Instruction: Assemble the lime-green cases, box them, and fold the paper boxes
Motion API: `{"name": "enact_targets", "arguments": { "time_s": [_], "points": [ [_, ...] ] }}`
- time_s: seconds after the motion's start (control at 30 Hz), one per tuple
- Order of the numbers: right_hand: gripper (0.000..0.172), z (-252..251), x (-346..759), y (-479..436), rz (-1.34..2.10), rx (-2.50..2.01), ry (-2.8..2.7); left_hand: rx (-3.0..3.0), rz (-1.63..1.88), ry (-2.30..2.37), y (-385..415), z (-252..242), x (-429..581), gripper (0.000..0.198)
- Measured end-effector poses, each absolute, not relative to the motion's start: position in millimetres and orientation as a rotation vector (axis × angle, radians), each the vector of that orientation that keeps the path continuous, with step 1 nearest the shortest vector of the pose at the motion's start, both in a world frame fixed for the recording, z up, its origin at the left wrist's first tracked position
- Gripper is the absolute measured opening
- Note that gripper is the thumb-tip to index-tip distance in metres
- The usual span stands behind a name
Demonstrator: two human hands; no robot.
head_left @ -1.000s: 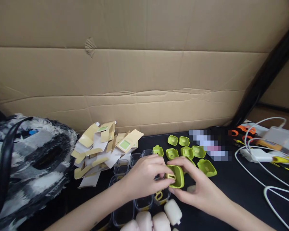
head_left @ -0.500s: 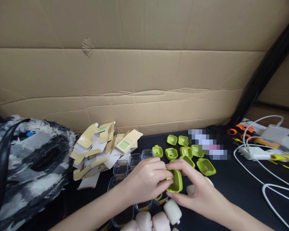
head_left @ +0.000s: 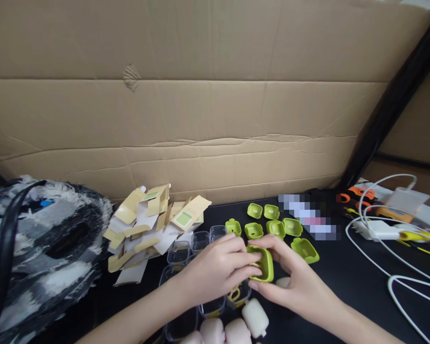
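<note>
Between my hands, above the black table, is a small green cup-like case (head_left: 267,268), its hollow side partly towards me. My right hand (head_left: 290,272) grips it from the right, thumb below and fingers over the top. The fingers of my left hand (head_left: 224,267) bend into its hollow from the left; their tips are partly hidden. Behind my hands lie several similar green cases (head_left: 275,228), open side up. Under my left hand and forearm are several clear plastic containers (head_left: 212,306), one with a yellow ring-like piece (head_left: 234,293). Pale rounded blocks (head_left: 255,317) sit nearest me.
A heap of opened cardboard boxes (head_left: 139,229) lies left of centre, beside a shaggy black-and-white bag (head_left: 57,239). White cables (head_left: 365,267), a charger (head_left: 378,230) and orange-handled tools (head_left: 363,192) are at right. A cardboard wall (head_left: 208,110) rises behind the table.
The green case has turned slightly, showing more of its hollow, and my left fingers reach further inside. One green case behind my right hand is now hidden. The view has tilted a little.
</note>
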State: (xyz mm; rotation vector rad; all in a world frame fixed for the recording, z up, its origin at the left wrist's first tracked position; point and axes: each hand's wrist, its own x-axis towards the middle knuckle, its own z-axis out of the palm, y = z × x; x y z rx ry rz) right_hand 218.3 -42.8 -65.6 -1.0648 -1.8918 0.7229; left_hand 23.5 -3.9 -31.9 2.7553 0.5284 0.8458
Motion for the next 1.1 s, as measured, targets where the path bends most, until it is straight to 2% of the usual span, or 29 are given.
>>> {"name": "enact_targets", "arguments": {
  "time_s": [0.2, 0.3, 0.53, 0.77, 1.1],
  "points": [
    [0.04, -63.2, 222.4, -39.7, 0.742, -0.985, -1.768, 1.884, 0.865, 0.661, -2.7, -29.4, 25.8, 0.018],
    [0.043, -62.7, 223.1, -41.2, 0.683, -0.966, -1.782, 1.588, 0.782, 0.671, -2.6, -34.6, 32.3, 0.024],
    [0.053, -64.3, 220.0, -46.2, 0.548, -0.931, -1.923, 1.311, 0.595, 0.574, -15.3, -28.5, 40.6, 0.039],
    [0.056, -63.6, 217.1, -49.4, 0.482, -0.877, -1.927, 1.193, 0.625, 0.532, -17.2, -27.1, 38.6, 0.027],
    [0.056, -57.6, 221.8, -49.8, 0.234, -0.865, -2.023, 1.219, 0.543, 0.527, -18.6, -24.3, 37.7, 0.026]
  ]
}}
